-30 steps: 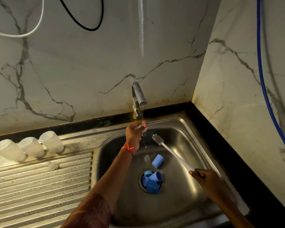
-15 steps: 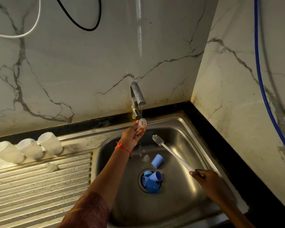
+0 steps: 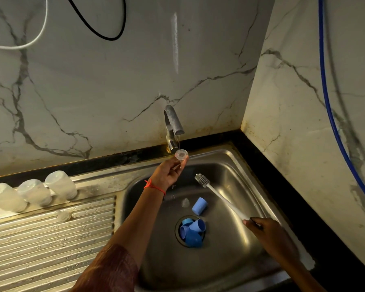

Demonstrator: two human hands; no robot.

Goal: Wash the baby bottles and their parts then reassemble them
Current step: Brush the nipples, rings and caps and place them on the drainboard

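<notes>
- Grey-veined white marble wall (image 3: 93,91): forms the far and right faces of the corner. A blue cable (image 3: 329,102) hangs down the right face.
- Stainless-steel sink (image 3: 236,165): a square basin at centre right, with a ribbed steel drainboard (image 3: 51,249) joined on its left.
- Three translucent plastic baby bottles (image 3: 33,191): lying in a row on the far ledge of the drainboard, well left of both hands.
- Curved metal tap (image 3: 173,121): stands at the far rim of the basin, with a thin stream of water falling from its spout.
- Left hand (image 3: 169,172): raised over the far part of the basin, just below the spout. Its thumb and curled fingertips pinch a small clear part.
- Right hand (image 3: 270,234): at the near right of the basin, fingers wrapped round the end of a brush handle.
- White long-handled bottle brush (image 3: 219,197): slants from the right hand toward the far left. Its grey bristle head is just right of the left hand and apart from it.
- Blue cylindrical plastic caps (image 3: 192,232): clustered in the drain opening, between the two hands. A single blue cap (image 3: 199,205) lies on its side just beyond the drain.
- Clear silicone teat (image 3: 181,154): held at the left fingertips, wide rim uppermost, directly under the stream.
- Second clear piece (image 3: 185,202): on the basin floor, just left of the single blue cap, below the left hand.
- Third clear piece (image 3: 64,216): on the drainboard, near the bottles. It is too small to show detail.
</notes>
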